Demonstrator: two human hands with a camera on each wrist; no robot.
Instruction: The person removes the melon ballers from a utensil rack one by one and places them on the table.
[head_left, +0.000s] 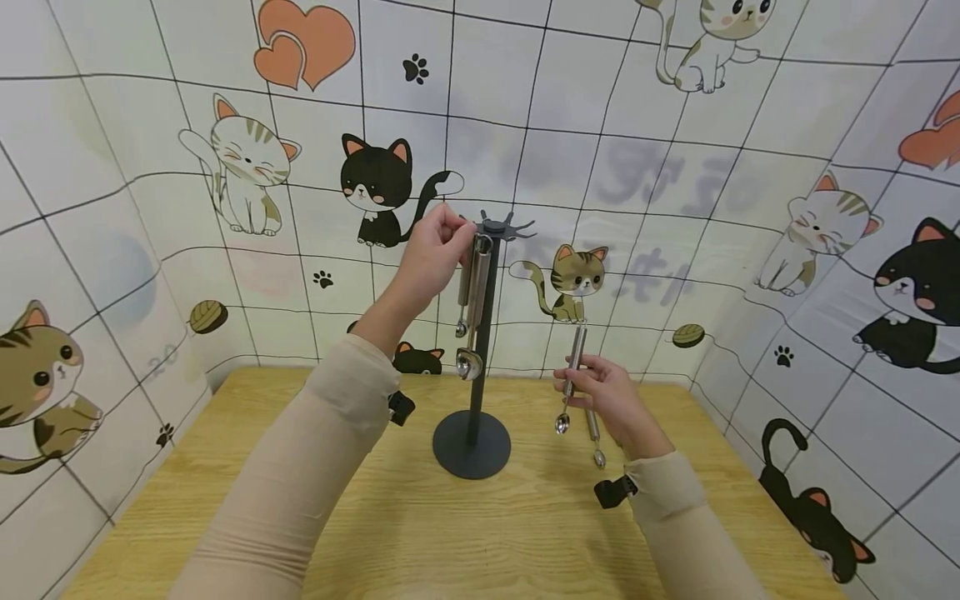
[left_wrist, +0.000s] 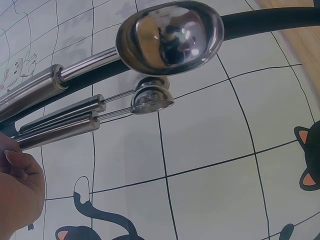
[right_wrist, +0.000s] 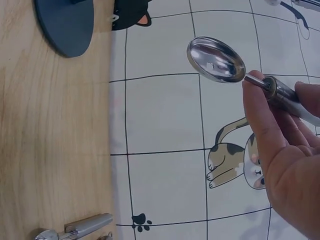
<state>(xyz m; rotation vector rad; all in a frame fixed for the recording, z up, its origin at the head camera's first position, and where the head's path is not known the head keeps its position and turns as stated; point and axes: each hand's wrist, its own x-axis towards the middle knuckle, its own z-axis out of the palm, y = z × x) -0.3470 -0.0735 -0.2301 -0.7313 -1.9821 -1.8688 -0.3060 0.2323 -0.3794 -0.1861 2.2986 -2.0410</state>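
My left hand (head_left: 431, 254) is raised to the top of a dark grey stand (head_left: 480, 358) with several hooks. Its thumb and fingers pinch the handle end of a small metal scoop (left_wrist: 151, 99). Beside that one hang another small scoop and a larger scoop (left_wrist: 170, 37) with an oval bowl, close along the pole. To the right of the stand, my right hand (head_left: 611, 396) holds a scoop (right_wrist: 217, 59) by its steel handle, bowl downward, between thumb and fingers.
On the wooden table (head_left: 390, 508), past the right hand, lies another metal scoop (right_wrist: 90, 226). The stand's round base (head_left: 471, 454) rests mid-table. A wall cloth (head_left: 525, 167) printed with cats and grid lines closes off the back and sides.
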